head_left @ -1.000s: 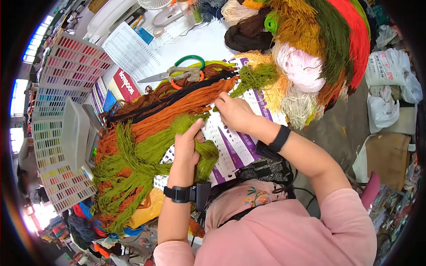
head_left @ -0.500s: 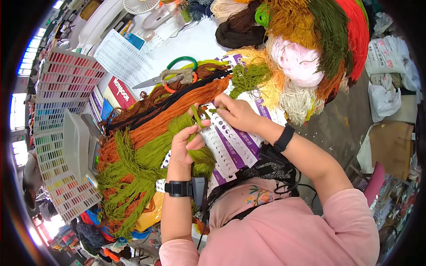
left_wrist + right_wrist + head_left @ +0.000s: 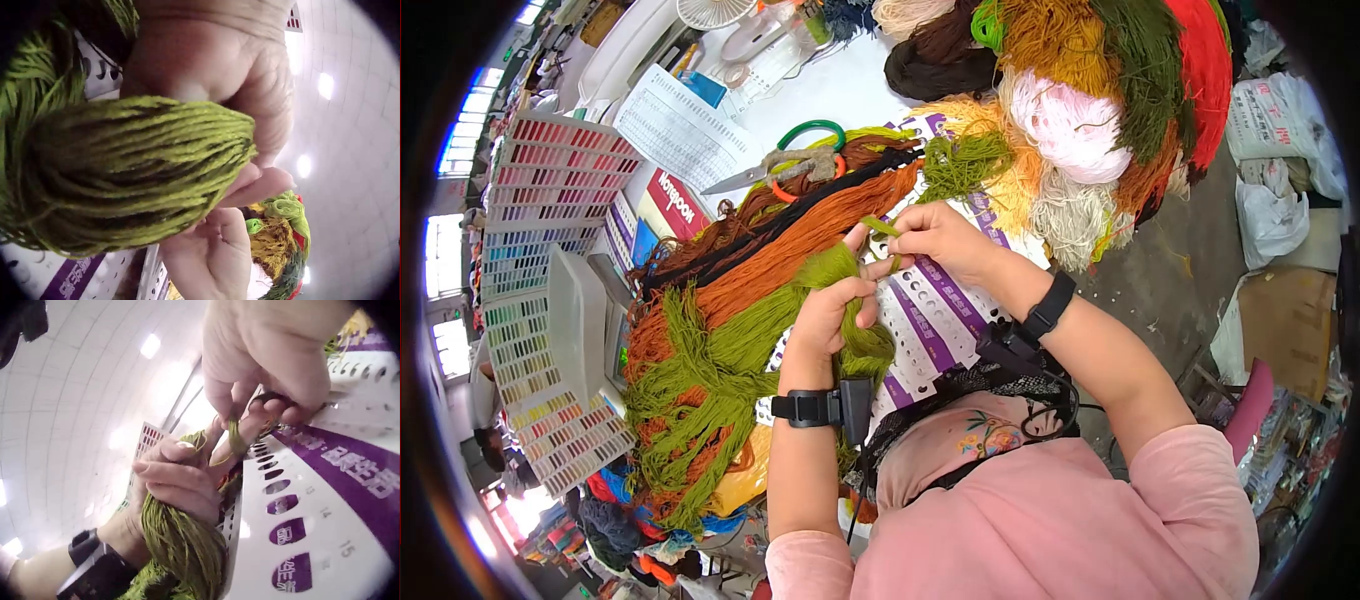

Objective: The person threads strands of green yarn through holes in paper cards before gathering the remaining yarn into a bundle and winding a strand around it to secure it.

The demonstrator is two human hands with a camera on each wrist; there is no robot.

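Olive-green yarn [image 3: 740, 345] lies in a long bundle over orange yarn, and its near end loops over the left hand [image 3: 830, 315]. In the left wrist view the green loop [image 3: 144, 169] hangs thick across that hand [image 3: 212, 69]. The left fingers are curled round the yarn. Just to the right, the right hand [image 3: 950, 243] pinches a thin green strand [image 3: 882, 227] between thumb and fingers. The right wrist view shows the right hand [image 3: 275, 356] holding this strand [image 3: 235, 434] against the left fingers [image 3: 181, 478]. White-and-purple punched cards [image 3: 312, 506] lie beneath.
Scissors [image 3: 775, 170] with green and orange handles rest on brown yarn. Beyond are a red notebook [image 3: 672, 205] and a printed sheet [image 3: 680, 125]. A thread colour chart [image 3: 555, 200] stands at left. Many-coloured skeins [image 3: 1065, 125] are piled at the back right, with a small green bunch [image 3: 965, 165] before them.
The green strand between the hands has shifted right and up, and the right hand has moved slightly with it. The left hand has turned and stays in the green loop.
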